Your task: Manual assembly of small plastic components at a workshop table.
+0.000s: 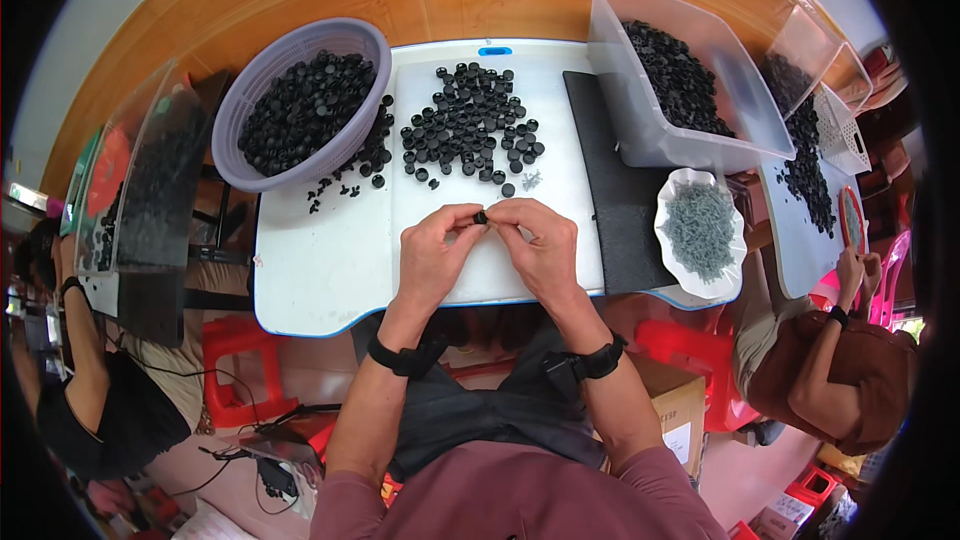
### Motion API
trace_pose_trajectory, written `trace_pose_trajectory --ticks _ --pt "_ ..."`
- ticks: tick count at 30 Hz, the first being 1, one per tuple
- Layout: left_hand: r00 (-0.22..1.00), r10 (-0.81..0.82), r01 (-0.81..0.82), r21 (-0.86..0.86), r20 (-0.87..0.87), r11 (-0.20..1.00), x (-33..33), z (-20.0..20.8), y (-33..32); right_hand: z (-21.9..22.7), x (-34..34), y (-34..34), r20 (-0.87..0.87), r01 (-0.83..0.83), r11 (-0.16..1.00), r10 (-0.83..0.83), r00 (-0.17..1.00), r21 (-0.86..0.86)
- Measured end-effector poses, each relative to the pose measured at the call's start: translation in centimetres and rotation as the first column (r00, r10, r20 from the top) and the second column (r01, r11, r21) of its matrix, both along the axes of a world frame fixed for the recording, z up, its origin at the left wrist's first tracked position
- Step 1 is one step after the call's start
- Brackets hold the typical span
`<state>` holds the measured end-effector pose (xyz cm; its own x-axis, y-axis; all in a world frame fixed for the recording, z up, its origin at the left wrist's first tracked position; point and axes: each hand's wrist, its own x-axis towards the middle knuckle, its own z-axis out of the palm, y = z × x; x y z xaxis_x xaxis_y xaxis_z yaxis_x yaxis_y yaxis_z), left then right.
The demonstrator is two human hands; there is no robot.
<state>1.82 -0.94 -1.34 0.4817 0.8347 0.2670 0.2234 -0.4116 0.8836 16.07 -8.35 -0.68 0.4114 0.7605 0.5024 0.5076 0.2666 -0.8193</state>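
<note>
My left hand (432, 255) and my right hand (540, 245) meet over the white table (320, 270), fingertips pinched together on one small black round part (481, 217). Just beyond my hands lies a loose pile of the same black parts (470, 130). A few tiny grey screws (531, 179) lie at the pile's right edge. Both wrists wear black bands.
A lavender basket (245, 145) of black parts stands at the back left, with spilled parts (350, 180) beside it. A clear bin (690, 140) of black parts sits back right, by a black mat (615, 200) and a white dish (670, 202) of grey screws. Other people work at both sides.
</note>
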Motion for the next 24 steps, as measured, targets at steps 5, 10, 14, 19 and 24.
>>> trace_pose_trajectory --ticks 5,10,14,19,24 --pt "1.0 -0.01 0.01 0.05 -0.013 0.999 0.0 -0.1 0.0 -0.1 0.1 0.0 0.034 0.01 1.0 -0.01 0.999 0.002" --pt "1.0 -0.01 0.011 0.035 -0.025 0.999 0.0 0.1 0.1 0.0 0.0 0.1 0.06 0.014 1.0 -0.014 0.998 0.003" --pt "0.999 -0.023 0.022 -0.017 -0.027 1.0 -0.1 0.2 0.2 -0.1 0.1 0.1 0.081 -0.01 1.0 0.01 0.997 -0.007" --pt "0.998 -0.057 0.054 -0.13 -0.021 0.99 -0.2 0.7 0.4 -0.1 -0.1 0.1 0.224 0.017 1.0 -0.021 0.974 0.022" --pt "0.99 -0.09 0.119 -0.317 0.106 0.941 -0.5 1.3 0.6 -0.2 -0.4 0.3 0.235 0.029 0.998 -0.043 0.971 0.063"
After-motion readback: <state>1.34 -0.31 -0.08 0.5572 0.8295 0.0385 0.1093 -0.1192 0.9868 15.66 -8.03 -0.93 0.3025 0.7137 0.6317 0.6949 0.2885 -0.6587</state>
